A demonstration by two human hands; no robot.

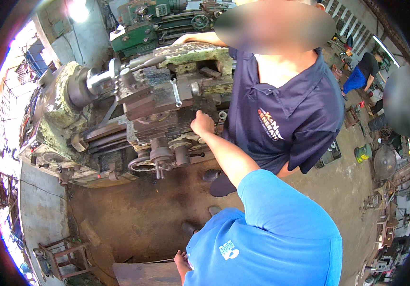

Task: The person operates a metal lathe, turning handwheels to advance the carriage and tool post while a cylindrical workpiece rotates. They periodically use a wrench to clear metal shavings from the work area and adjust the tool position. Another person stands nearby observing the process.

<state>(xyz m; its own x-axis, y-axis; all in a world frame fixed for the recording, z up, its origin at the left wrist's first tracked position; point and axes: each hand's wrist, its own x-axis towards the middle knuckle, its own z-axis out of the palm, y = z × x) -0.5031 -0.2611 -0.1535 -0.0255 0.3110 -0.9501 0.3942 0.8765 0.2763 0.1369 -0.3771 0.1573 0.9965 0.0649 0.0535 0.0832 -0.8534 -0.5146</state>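
My right arm, in a blue sleeve, reaches to an old lathe (pixel 140 107). My right hand (pixel 202 124) is closed in a fist over the dark, greasy slide of its carriage; whatever is inside the fingers is hidden. Just beyond the fist, a silver combination spanner (pixel 176 93) lies on the dark block. The handwheel (pixel 140 162) and a hub with levers (pixel 160 157) stick out on the near side. Low in the view, my left hand (pixel 181 262) hangs beside my shirt, fingers curled in; any object in it is out of sight.
A co-worker in a dark polo shirt (pixel 286 100) stands close on the right, one hand (pixel 186 39) on the lathe's far end. A green lathe (pixel 143 33) is behind. A rusty stool frame (pixel 64 257) stands lower left; a floor fan (pixel 385 162) and another person (pixel 360 74) are right.
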